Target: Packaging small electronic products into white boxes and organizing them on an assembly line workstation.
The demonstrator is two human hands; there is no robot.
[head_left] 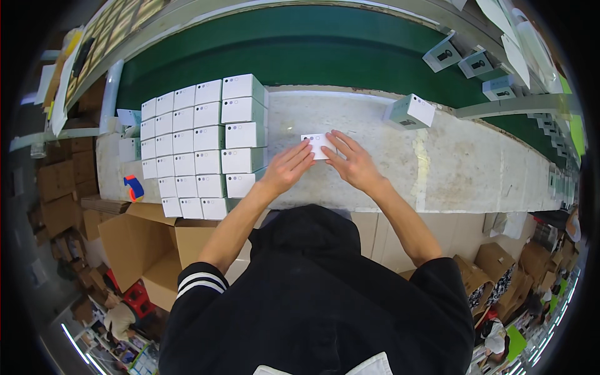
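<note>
Box: small white box (317, 144) flat on the worn worktop (475, 162), centre.
Left hand (289, 166): fingers extended, tips pressing its left edge.
Right hand (351, 162): fingers spread, touching its right side.
Left: stacked white boxes (200, 144).
Far: green conveyor belt (300, 56).

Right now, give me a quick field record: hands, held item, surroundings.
left hand: fingers on small white box
right hand: fingers on same box
box: lying on worktable
stack: white boxes in rows, left of hands
loose box: on table, far right
conveyor: green, beyond table, more boxes at right
cartons: open, below table, left
</note>
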